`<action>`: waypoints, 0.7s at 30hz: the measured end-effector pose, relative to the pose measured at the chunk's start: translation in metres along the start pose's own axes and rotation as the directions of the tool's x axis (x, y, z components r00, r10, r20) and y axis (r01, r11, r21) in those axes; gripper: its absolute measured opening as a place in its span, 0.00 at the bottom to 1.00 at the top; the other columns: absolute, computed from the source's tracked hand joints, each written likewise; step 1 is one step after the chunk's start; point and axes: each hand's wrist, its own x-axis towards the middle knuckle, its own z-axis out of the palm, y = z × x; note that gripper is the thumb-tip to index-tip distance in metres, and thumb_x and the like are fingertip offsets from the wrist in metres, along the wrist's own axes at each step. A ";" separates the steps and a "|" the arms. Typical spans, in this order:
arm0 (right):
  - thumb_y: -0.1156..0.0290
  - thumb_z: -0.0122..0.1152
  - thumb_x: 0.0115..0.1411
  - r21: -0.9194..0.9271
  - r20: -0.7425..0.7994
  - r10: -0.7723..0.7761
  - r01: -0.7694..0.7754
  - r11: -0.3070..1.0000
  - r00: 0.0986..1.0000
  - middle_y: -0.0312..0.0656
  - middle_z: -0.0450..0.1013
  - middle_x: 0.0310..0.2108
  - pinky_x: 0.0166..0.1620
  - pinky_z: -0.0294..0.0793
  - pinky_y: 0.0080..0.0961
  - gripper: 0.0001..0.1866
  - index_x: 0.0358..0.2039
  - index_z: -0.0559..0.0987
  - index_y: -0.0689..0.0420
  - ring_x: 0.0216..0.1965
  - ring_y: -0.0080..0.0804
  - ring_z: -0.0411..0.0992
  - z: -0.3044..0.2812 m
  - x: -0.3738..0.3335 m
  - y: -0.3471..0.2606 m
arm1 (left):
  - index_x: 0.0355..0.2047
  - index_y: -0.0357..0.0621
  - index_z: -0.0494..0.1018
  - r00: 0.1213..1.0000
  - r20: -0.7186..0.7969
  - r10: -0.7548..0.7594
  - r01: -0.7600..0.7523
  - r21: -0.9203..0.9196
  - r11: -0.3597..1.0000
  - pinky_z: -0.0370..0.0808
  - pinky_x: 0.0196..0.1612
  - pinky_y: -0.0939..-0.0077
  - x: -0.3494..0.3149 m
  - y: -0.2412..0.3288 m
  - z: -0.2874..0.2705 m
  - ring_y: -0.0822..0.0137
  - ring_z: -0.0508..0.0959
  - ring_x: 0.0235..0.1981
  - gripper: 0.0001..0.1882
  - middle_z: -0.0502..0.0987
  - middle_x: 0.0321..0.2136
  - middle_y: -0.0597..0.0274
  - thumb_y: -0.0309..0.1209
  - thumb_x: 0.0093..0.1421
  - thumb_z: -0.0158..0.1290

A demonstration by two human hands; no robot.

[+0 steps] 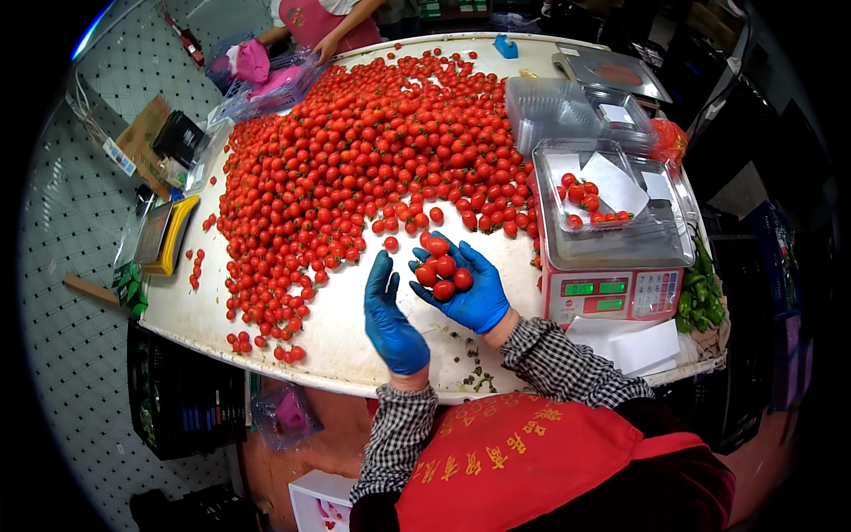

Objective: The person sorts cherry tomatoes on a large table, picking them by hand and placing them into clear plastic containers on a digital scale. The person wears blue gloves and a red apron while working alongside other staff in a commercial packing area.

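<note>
Several red cherry tomatoes [444,269] rest in the cupped palm of my right hand [482,298], which wears a blue glove. Just to its left, my left hand [395,330], gloved in blue too, is held up with its fingers stretched out and nothing in it. Beyond both hands spreads a large heap of cherry tomatoes [355,160] on the white table [341,346]. At my right stands a red and white digital scale [576,306]. A clear plastic box [567,251] on it holds several tomatoes and white paper slips [613,181].
Stacked clear boxes [548,108] stand behind the scale, with green peppers [700,288] and white paper [650,348] near it. A yellow-edged device [175,235] sits at the left edge. Across the table, a person [328,22] stands beside a purple basket [275,87].
</note>
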 end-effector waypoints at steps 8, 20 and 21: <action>0.56 0.53 0.69 -0.067 0.191 -0.195 0.211 0.975 0.962 0.49 0.63 0.66 0.65 0.66 0.55 0.28 0.66 0.66 0.52 0.66 0.46 0.64 0.068 -0.035 -0.065 | 0.59 0.36 0.69 0.991 -0.019 -0.133 0.133 -0.032 0.991 0.68 0.60 0.64 0.002 -0.014 -0.017 0.61 0.74 0.56 0.26 0.73 0.58 0.51 0.45 0.75 0.35; 0.62 0.53 0.70 -0.678 0.415 -0.689 0.707 0.202 0.594 0.40 0.75 0.55 0.66 0.63 0.33 0.19 0.56 0.77 0.57 0.57 0.31 0.70 0.095 -0.086 -0.236 | 0.58 0.39 0.71 0.954 -0.016 -0.298 0.299 0.058 0.953 0.69 0.58 0.67 -0.004 -0.046 -0.036 0.64 0.76 0.52 0.24 0.76 0.55 0.57 0.43 0.75 0.38; 0.63 0.53 0.69 -0.679 0.460 -0.658 0.714 0.171 0.595 0.40 0.75 0.54 0.67 0.61 0.30 0.19 0.56 0.77 0.57 0.58 0.30 0.70 0.093 -0.088 -0.240 | 0.57 0.39 0.71 0.950 -0.015 -0.310 0.311 0.055 0.949 0.69 0.57 0.68 -0.005 -0.049 -0.037 0.65 0.76 0.52 0.23 0.76 0.54 0.58 0.43 0.75 0.38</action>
